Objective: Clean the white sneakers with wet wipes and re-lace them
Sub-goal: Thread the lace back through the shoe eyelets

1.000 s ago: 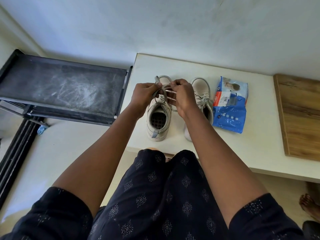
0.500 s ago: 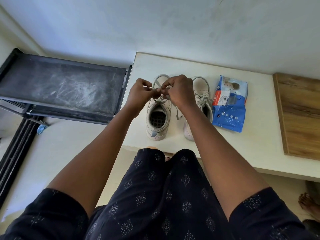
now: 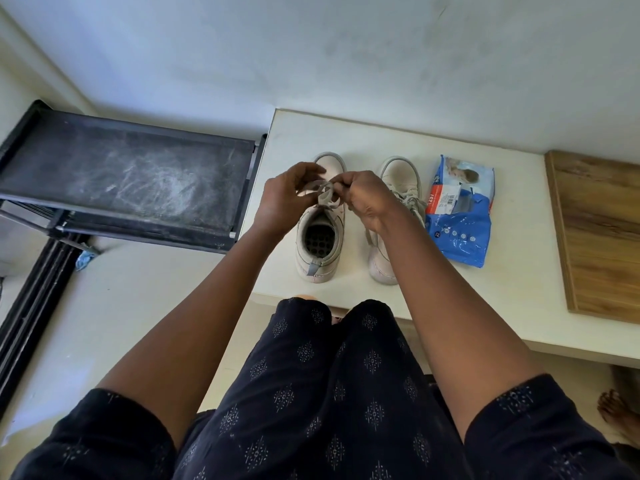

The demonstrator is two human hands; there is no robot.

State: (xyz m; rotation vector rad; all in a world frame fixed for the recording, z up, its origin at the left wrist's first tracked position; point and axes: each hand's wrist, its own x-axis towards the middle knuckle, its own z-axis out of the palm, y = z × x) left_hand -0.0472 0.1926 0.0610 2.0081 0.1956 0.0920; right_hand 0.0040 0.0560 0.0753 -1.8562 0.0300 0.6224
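Looks like a home, prob a hallway or spare room imo: plain white wall (image 3: 311,46), dusty black fabric-shelf rack (image 3: 121,174), low white table (image 3: 519,289) w/ wooden board (image 3: 599,237), someone's bare foot (image 3: 620,414) on the floor.

Table (image 3: 381,140): white.
Sneaker A (image 3: 318,258): stood upright.
Sneaker B (image 3: 398,174): at A's 3 o'clock.
Wipes pack (image 3: 457,233): lay at B's 3 o'clock.
Wooden board (image 3: 602,230): covered 3 o'clock end.

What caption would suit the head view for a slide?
Left hand and right hand pinch the lace of one white sneaker.
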